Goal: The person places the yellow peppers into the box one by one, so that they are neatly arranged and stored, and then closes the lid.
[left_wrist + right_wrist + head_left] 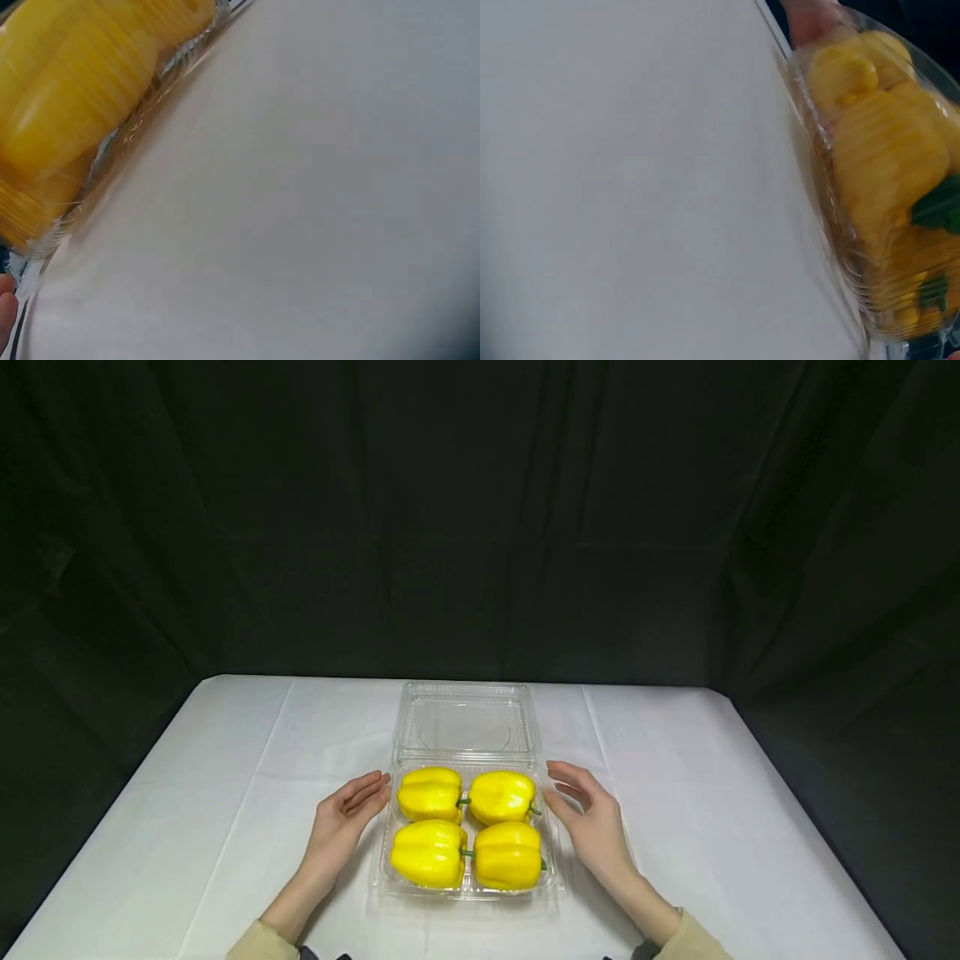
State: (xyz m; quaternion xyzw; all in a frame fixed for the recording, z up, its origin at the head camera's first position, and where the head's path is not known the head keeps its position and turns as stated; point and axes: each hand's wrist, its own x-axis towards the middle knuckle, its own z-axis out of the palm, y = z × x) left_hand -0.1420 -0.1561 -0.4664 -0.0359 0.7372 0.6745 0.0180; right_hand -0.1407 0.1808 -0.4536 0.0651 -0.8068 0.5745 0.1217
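Observation:
A clear plastic clamshell container [480,896] sits on the table, its base filled with several yellow bell peppers [427,853] lying on their sides in two rows, green stems pointing right. Its lid [465,727] is folded back, away from the person. At the left wall is my left hand [341,822], fingers loosely extended, fingertips at the rim; contact cannot be told. My right hand [592,822] mirrors it at the right wall, thumb and fingers apart and lightly bent. Both wrist views show the ribbed wall, with peppers [75,82] behind it; fingertips [6,307] barely enter the left one.
A white cloth [750,843] with fold lines covers the table. Black curtains [465,527] hang behind it and at both sides. Beige sleeves [262,943] show at the bottom of the head view.

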